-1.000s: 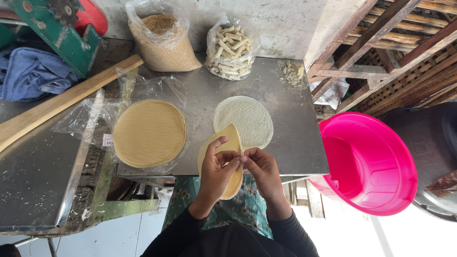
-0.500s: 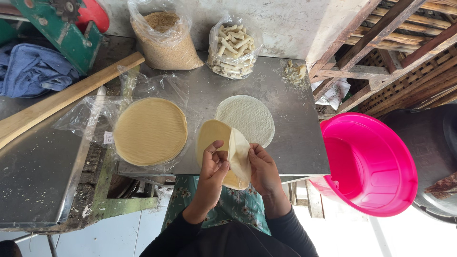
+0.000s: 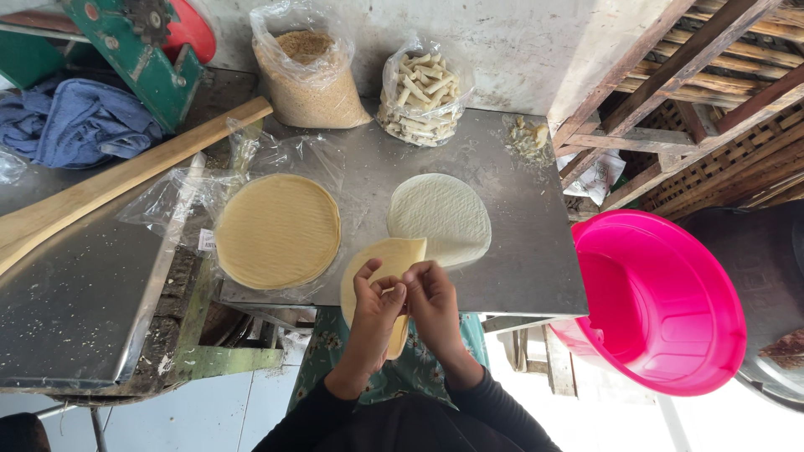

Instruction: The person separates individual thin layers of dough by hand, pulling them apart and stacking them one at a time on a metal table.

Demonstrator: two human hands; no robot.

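At the near edge of the metal table (image 3: pixel 519 209), my left hand (image 3: pixel 374 311) and my right hand (image 3: pixel 435 303) pinch a thin yellow round wrapper (image 3: pixel 387 261) together; its upper right edge is folded over. The wrapper hangs partly past the table edge. A pale white round wrapper (image 3: pixel 440 218) lies flat on the table just beyond my hands. A stack of yellow round wrappers (image 3: pixel 278 230) rests on clear plastic to the left.
At the back stand a plastic bag of brown crumbs (image 3: pixel 310 79) and a bag of pale sticks (image 3: pixel 423 88). A bright pink basin (image 3: pixel 662 301) sits to the right, off the table. A wooden plank (image 3: pixel 117 180), blue cloth (image 3: pixel 71 125) and green machine (image 3: pixel 142 46) lie left.
The yellow wrapper was held spread and peeling apart half a second ago; now my hands have come together on it, with one edge folded.
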